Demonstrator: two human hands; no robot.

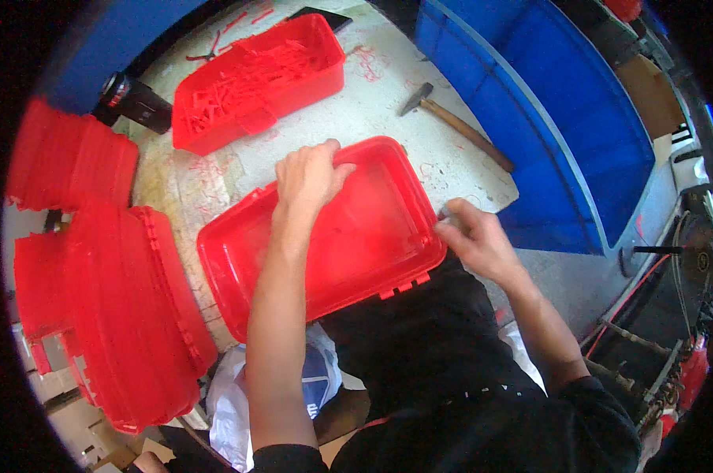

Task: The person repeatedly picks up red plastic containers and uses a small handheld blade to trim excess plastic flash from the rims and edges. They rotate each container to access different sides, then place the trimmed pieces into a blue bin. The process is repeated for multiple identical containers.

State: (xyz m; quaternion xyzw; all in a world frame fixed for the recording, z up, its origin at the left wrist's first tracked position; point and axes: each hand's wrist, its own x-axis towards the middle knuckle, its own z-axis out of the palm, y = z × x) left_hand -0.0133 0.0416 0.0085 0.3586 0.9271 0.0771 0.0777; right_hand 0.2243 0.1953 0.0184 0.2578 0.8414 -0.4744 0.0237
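A shallow red plastic box lid (356, 236) with small hinge tabs along its near edge lies tilted in front of me, hollow side up, partly over my lap. My left hand (309, 175) grips its far rim, the fingers over the edge and the thumb on the inner side. At the lid's right end, my right hand (476, 238) is closed in a pinch against the rim. Something small and greyish shows between its thumb and forefinger, too little to name. Beyond the lid stands a red bin (258, 87) holding many thin red plastic strips.
Tall stacks of nested red plastic parts (128, 307) rise on the left. A hammer (459, 130) with a wooden handle lies on the pale worktop (388, 79). A large blue bin (522, 134) stands to the right, and a black cylinder (139, 102) lies at the far left.
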